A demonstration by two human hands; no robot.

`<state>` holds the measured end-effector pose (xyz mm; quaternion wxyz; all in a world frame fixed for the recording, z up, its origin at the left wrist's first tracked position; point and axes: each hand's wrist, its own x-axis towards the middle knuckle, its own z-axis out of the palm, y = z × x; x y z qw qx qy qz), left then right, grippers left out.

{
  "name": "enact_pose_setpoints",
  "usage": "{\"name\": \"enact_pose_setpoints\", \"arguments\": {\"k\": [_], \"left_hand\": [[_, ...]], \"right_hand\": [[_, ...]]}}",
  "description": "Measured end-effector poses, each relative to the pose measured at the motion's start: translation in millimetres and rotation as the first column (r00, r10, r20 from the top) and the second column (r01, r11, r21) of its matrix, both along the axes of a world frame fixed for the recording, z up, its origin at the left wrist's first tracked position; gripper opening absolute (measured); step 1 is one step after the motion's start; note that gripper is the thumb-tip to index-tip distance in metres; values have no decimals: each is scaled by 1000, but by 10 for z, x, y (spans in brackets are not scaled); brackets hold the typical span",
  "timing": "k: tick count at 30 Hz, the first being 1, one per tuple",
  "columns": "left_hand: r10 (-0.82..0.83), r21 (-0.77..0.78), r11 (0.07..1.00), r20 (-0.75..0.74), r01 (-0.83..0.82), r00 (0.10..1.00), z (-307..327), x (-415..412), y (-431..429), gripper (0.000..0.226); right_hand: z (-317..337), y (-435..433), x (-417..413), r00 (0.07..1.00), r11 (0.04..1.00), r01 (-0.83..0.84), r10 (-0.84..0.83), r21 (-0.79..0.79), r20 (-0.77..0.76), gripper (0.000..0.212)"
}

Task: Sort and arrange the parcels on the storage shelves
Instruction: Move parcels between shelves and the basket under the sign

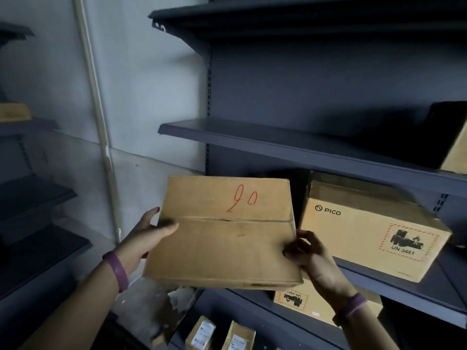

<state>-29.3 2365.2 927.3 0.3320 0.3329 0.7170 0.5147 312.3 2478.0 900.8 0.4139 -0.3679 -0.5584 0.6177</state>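
Note:
A brown cardboard parcel [227,238] with a red "90" written on top is held in the air in front of the dark shelf unit. My left hand [149,233] grips its left edge, thumb on top. My right hand [305,251] grips its right lower corner, fingers curled round the edge. Just right of it a PICO carton [366,231] with a UN 3481 label sits on the lower shelf [417,284]. The middle shelf [290,145] above shows a bare stretch at its left.
A carton [454,155] stands at the right end of the middle shelf. Another labelled carton [308,304] lies below the held parcel, and two small boxes [219,335] stand on the bottom shelf. Another shelf rack [30,198] is on the left by the wall.

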Motion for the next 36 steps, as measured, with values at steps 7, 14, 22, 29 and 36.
{"name": "enact_pose_setpoints", "arguments": {"k": [7,14,22,29,36], "left_hand": [[-3,128,992,67,-6,998,-230,60,-291,54],[119,230,966,22,-121,993,-282,40,-297,56],[225,19,974,105,-228,969,-20,10,-163,97],[278,74,953,180,-295,944,-65,-64,-136,57],[-95,302,953,233,20,968,-421,-102,-475,41]], "right_hand": [[-118,-243,-56,989,997,38,-27,73,-145,43],[0,-314,-77,999,968,16,-23,249,26,81],[-128,-329,-13,999,948,9,-24,319,41,73],[106,-501,-19,997,956,-63,70,288,-16,39],[119,-499,-39,998,978,-32,42,206,-47,71]]}}
